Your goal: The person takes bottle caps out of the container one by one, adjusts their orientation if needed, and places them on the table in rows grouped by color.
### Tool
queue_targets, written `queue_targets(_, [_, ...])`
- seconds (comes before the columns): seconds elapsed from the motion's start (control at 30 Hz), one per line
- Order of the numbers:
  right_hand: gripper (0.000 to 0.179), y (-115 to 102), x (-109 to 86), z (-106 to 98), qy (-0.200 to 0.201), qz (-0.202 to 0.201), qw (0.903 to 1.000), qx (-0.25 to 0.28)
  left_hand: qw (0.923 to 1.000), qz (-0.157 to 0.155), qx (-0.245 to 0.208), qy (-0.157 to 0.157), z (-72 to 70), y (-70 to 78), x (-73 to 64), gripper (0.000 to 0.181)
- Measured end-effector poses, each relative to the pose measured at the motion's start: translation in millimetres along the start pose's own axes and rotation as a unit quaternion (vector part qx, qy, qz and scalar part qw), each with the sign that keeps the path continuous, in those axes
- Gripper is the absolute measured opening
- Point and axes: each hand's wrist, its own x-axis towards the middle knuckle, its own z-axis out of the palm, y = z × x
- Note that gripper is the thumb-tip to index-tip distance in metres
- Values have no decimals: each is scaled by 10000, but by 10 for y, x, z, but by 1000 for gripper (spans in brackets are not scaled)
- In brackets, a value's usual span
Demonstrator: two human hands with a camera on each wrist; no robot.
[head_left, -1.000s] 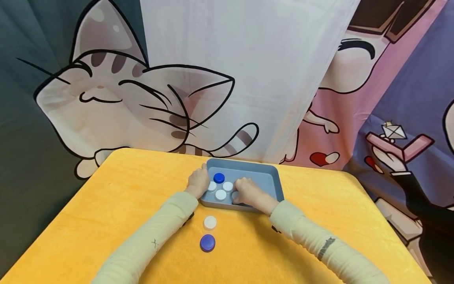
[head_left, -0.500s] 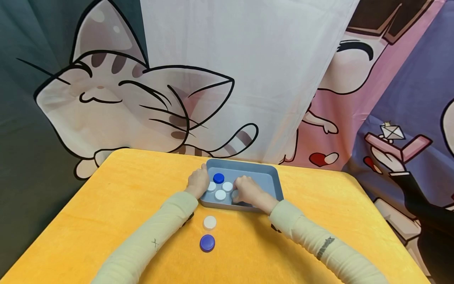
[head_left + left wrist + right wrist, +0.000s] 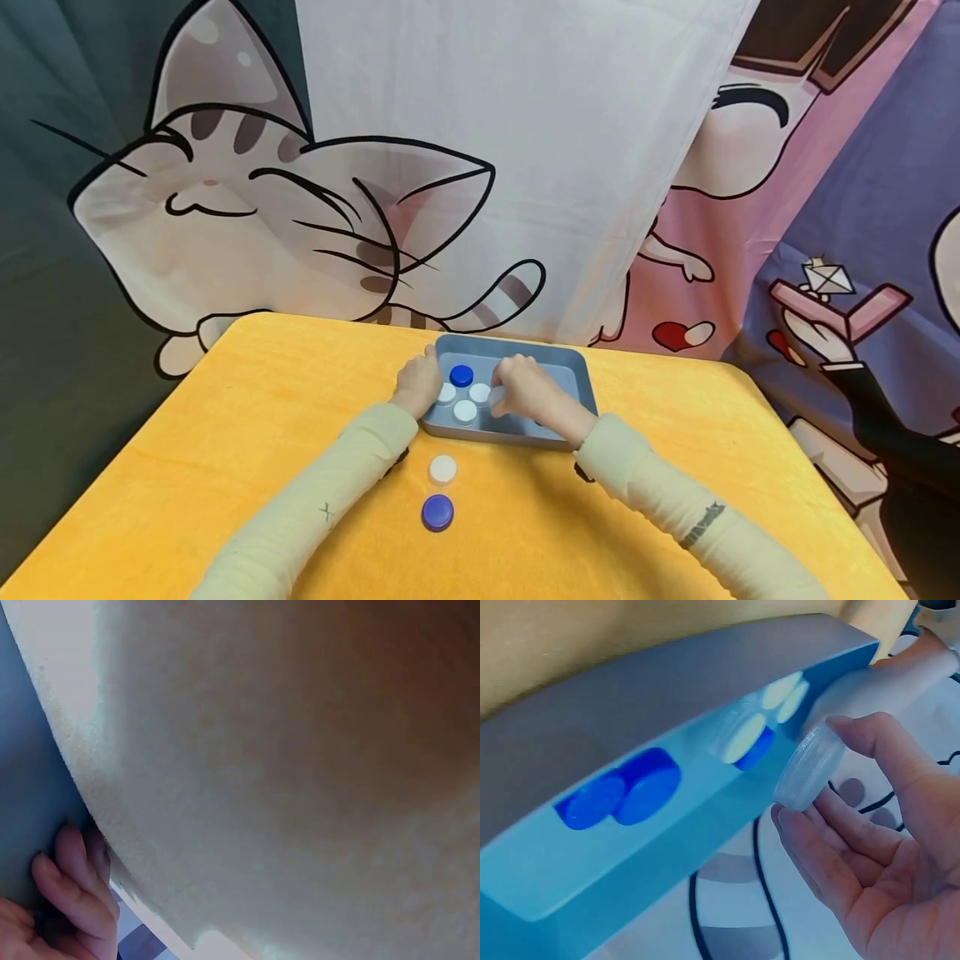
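A grey-blue tray point(image 3: 540, 353) lies on the yellow cloth. My left hand point(image 3: 418, 385) holds the tray's left side; in the left wrist view its bent fingers point(image 3: 75, 896) lie against the tray wall. My right hand point(image 3: 527, 387), over the tray, pinches a translucent plastic cap point(image 3: 810, 766) between thumb and fingertips, tilted on edge. Several white caps point(image 3: 464, 412) and a blue cap point(image 3: 461, 376) sit in the tray's left part. The right wrist view shows more blue caps point(image 3: 651, 787) in the tray, largely hidden by my right hand in the head view.
In front of the tray, a white cap point(image 3: 442, 470) and a purple-blue cap point(image 3: 437, 512) lie on the yellow tablecloth point(image 3: 315, 367). Behind the table hangs a cloth point(image 3: 540, 167) printed with cartoon figures.
My right hand has risen slightly off the tray floor with the translucent cap pinched in it. My left hand stays at the tray's left side.
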Motion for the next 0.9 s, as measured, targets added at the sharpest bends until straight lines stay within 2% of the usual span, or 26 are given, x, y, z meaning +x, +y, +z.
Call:
queue_targets(0.17, [23, -124, -74, -78, -14, 26, 10000, 44, 10000, 15, 1, 23, 3, -5, -2, 30])
queue_targets(0.33, [26, -243, -161, -90, -55, -189, 9998, 23, 9999, 74, -6, 125, 4, -2, -4, 29])
queue_targets(0.5, [26, -323, -254, -66, -101, -308, 9994, 85, 9998, 80, 3, 188, 6, -4, -4, 27])
queue_targets(0.7, [22, -366, -340, -12, -175, -246, 9995, 112, 9998, 94, -67, 190, 15, -8, -2, 26])
queue_targets(0.9, [15, -386, -414, 83, -318, -373, 9982, 347, 9998, 48, -84, 159, 14, -8, 4, 27])
